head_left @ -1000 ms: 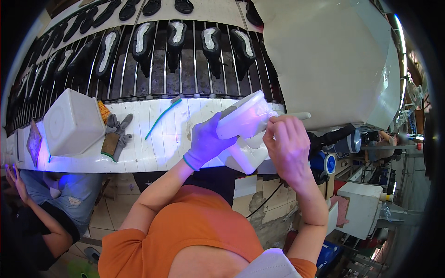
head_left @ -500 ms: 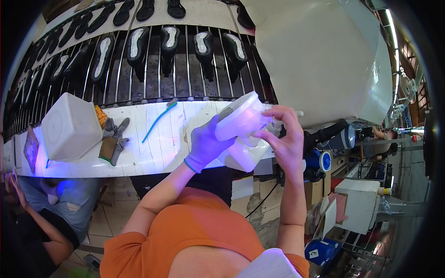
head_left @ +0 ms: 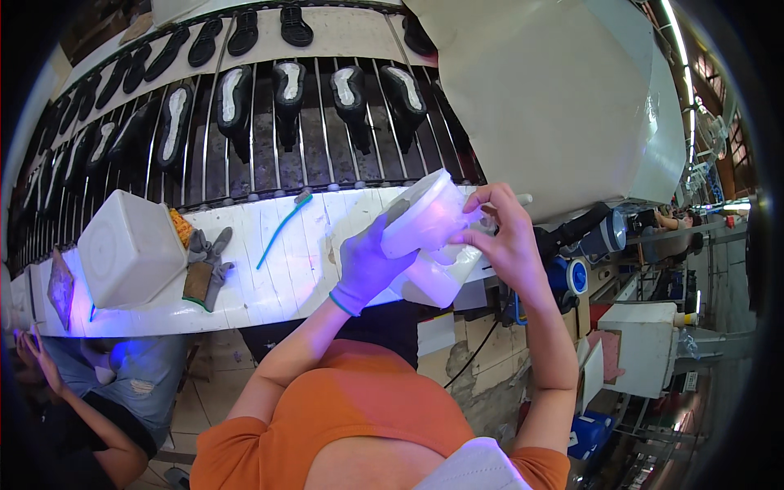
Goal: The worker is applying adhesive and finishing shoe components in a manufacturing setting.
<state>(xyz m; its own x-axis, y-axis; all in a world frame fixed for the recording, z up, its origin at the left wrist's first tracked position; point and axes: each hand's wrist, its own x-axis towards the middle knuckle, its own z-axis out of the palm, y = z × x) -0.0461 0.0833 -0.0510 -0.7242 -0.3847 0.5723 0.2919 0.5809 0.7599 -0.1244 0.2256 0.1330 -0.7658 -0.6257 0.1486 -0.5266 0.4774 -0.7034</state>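
My left hand (head_left: 367, 265), in a thin pale glove with a green cuff, grips a white round plastic tub (head_left: 425, 219). The tub is tilted on its side, and its rim faces up and away to the left. At the tub's right side, the thumb and fingers of my bare right hand (head_left: 502, 233) are pinched together. A whitish, film-like bit shows near those fingertips, but I cannot tell what it is. Just below the tub, a white plastic jug (head_left: 437, 278) sits at the table's edge, partly hidden by it.
On the white table (head_left: 253, 286) lie a teal-handled brush (head_left: 282, 233), a grey glove (head_left: 219, 257) and a tipped white bin (head_left: 131, 237). Beyond is a rack of metal bars (head_left: 269, 163) with several black shoes (head_left: 233, 102). A co-worker's hand (head_left: 41, 359) shows at left.
The whole view has shifted slightly, so the table and rack appear lower. Both hands keep their hold at the tub, and my right forearm has swung a little outward.
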